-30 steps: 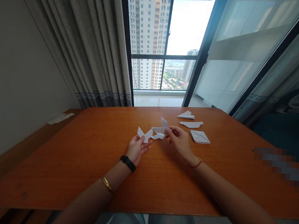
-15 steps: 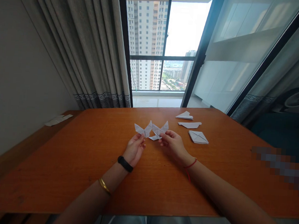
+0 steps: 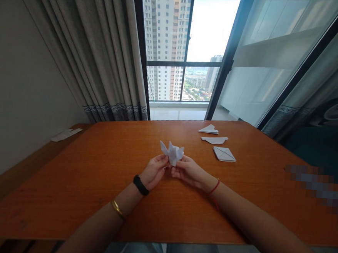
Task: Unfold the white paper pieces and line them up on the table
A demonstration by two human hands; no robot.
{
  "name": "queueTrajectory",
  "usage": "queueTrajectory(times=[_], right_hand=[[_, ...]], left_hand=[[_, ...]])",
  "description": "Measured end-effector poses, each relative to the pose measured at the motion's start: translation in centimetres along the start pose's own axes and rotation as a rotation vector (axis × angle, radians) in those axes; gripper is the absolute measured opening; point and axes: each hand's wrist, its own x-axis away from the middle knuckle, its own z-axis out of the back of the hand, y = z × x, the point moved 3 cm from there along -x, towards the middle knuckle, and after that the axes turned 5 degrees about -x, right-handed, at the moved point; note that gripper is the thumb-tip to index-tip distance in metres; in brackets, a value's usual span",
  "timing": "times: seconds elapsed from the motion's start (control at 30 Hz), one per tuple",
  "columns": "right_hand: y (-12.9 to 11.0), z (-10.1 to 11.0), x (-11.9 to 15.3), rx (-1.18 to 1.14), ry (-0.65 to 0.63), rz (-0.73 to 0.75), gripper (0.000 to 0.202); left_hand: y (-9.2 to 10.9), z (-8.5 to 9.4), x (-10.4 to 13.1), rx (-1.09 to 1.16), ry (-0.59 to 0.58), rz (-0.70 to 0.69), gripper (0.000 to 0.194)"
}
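Observation:
A white folded paper figure (image 3: 173, 153) with pointed flaps is held up over the middle of the wooden table. My left hand (image 3: 155, 169), with a black band at the wrist, pinches its left side between thumb and fingers. On the other side, my right hand (image 3: 189, 169), wearing a red string, grips the lower right part of the paper. Both hands are closed and nearly touch beneath it. The fingertips behind the paper are partly hidden.
Three folded papers lie at the back right of the table (image 3: 94, 198): a heart-tipped piece (image 3: 209, 129), a long flat piece (image 3: 214, 140) and a square packet (image 3: 224, 154). Paper strips (image 3: 66, 134) lie at the far left. A window stands beyond the table.
The hands have come closer together and slightly nearer to me. The paper's spread, wing-like flaps now appear turned and bunched into a more compact shape.

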Motion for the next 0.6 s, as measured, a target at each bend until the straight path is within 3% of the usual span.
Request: queueTrajectory(times=[0.1,0.17,0.37,0.5,0.6], right_hand=[[-0.6,0.6,0.0,0.129,0.172,0.162,0.032],[-1.3,0.6,0.0,0.209,0.197,0.258,0.037],[-2.4,-0.6,0.5,0.373,0.106,0.353,0.039],[-2.4,-0.4,0.7,0.476,0.14,0.387,0.035],[-2.2,0.3,0.4,0.488,0.151,0.335,0.037]], left_hand=[[0.3,1.2,-0.4,0.053,0.154,-0.034,0.023],[0.2,1.6,-0.4,0.07,0.223,-0.025,0.023],[-0.4,1.4,-0.4,0.025,0.211,0.017,0.027],[-0.1,1.2,0.0,-0.028,0.23,0.015,0.035],[0.0,0.9,0.2,-0.107,0.165,0.084,0.039]])
